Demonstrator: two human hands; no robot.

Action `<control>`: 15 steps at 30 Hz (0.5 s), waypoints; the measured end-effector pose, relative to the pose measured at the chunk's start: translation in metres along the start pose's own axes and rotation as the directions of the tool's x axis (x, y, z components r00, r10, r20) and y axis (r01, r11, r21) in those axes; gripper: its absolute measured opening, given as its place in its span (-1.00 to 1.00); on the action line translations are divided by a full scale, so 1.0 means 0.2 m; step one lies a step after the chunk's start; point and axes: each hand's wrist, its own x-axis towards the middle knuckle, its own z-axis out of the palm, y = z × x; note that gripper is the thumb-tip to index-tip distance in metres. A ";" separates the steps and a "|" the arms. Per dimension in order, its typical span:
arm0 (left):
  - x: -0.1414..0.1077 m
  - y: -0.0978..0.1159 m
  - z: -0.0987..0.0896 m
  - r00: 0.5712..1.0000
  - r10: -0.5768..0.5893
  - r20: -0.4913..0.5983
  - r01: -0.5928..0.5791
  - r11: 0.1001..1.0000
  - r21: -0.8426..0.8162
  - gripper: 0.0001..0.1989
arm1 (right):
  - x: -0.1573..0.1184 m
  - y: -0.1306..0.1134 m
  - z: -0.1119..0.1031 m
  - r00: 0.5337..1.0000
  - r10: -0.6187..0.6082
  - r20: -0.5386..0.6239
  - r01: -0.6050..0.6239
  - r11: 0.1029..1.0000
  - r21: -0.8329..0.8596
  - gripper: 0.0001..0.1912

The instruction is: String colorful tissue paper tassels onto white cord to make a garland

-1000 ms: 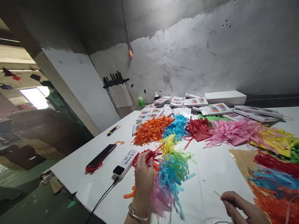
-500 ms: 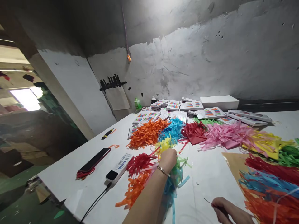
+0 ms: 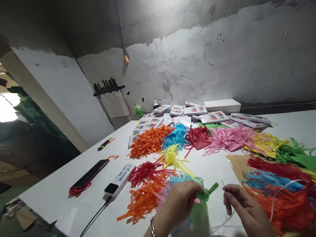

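My left hand [image 3: 179, 200], with a bracelet at the wrist, pinches a green tissue-paper tassel [image 3: 209, 191] by its twisted end; a bit of pink paper shows beneath the fingers. Facing it across a small gap, my right hand [image 3: 243, 202] grips a thin needle [image 3: 223, 184] between thumb and fingers, point up. A white string [image 3: 228, 219] trails below that hand. Beside and behind my left hand lie loose tassels: yellow [image 3: 171, 156], light blue [image 3: 177, 178], red [image 3: 142, 173] and orange [image 3: 145, 197].
Piles of orange [image 3: 150, 140], blue [image 3: 175, 136], red [image 3: 199, 136] and pink [image 3: 228, 138] tassels cross the table, with flat printed packets [image 3: 214, 117] behind. At right, strung tassels [image 3: 283, 200] lie on brown paper [image 3: 233, 164]. A phone [image 3: 90, 172] and power bank [image 3: 123, 176] are left.
My left hand has come back from the yellow tassel towards me and now holds the green tassel. My right hand has risen with the needle, and the hands are closer together. The view has shifted slightly.
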 end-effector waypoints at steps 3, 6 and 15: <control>-0.03 0.01 0.05 0.998 0.067 0.016 -0.067 0.997 0.034 -0.65 | 0.00 -0.06 0.02 0.996 0.001 0.091 -0.004 0.999 0.034 -0.65; -0.06 0.02 0.08 0.997 0.071 0.023 -0.072 0.994 0.077 -0.62 | -0.01 -0.08 0.03 0.988 -0.010 0.155 0.014 0.999 -0.030 -0.69; -0.16 0.05 0.11 0.953 -0.173 -0.249 0.183 0.983 0.018 -0.47 | -0.04 -0.06 0.05 0.983 -0.174 0.062 0.185 0.949 -0.255 -0.79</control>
